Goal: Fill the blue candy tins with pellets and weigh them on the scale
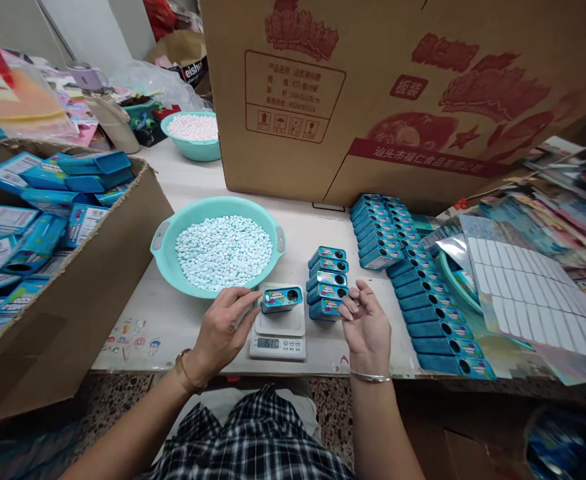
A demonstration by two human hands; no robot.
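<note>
A small blue candy box [281, 298] with a dark round hole on top lies on a white digital scale [279, 348], whose display shows digits. My left hand [225, 330] comes in from the left, thumb and forefinger closed about the box's left end. Off to the right of the scale, my right hand [367, 327] is palm up with its fingers curled in; whatever they hold is too small to make out. Its fingertips are close to a short row of blue boxes [327, 283]. Behind my left hand stands a turquoise basin [167, 267] of pale blue candies [223, 250].
On the left, a cardboard carton [123, 233] holds many blue boxes. Long rows of blue boxes [430, 313] line the right side. A large printed carton [293, 160] blocks the back, beside a second basin [200, 150] of pinkish candies. Sticker sheets [523, 273] overhang at right.
</note>
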